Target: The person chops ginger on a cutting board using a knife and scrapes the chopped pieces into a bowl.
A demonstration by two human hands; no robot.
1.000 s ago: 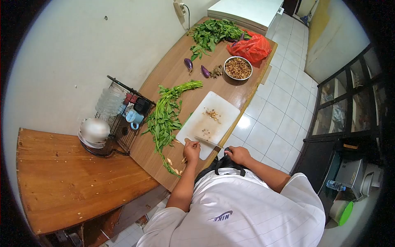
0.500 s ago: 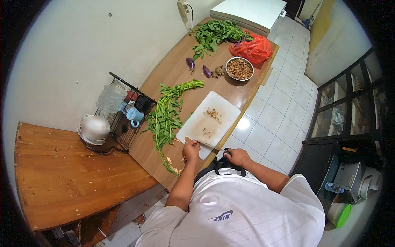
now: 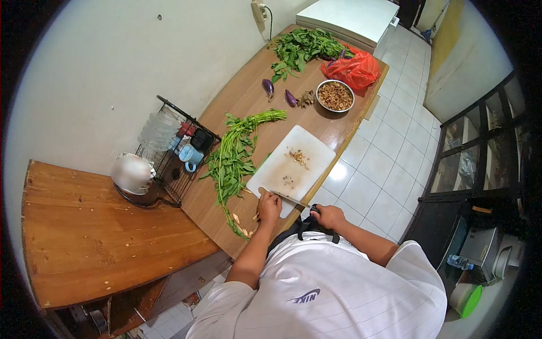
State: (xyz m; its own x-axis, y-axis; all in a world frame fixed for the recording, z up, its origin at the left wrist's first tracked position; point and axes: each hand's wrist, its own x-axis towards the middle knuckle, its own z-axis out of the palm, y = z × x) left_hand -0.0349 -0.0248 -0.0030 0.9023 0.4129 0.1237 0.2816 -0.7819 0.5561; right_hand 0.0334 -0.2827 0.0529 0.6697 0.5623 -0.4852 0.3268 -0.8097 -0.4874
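Gripping knife [image 3: 289, 199] by handle, R hand [image 3: 327, 216] fingers clenched; blade lies across near edge of white cutting board [image 3: 293, 166]. L hand [image 3: 269, 206] fingers curled, pinning small item at board's near corner, item too small to ID. Leafy greens [image 3: 234, 158] just left of board.

Counting the kitchen things

One knife [image 3: 289, 199], one white board [image 3: 293, 167], two hands, two purple eggplants [image 3: 267, 86], two piles of greens [image 3: 234, 158], one bowl [image 3: 335, 95], one red bag [image 3: 353, 69], one blue cup [image 3: 191, 154].
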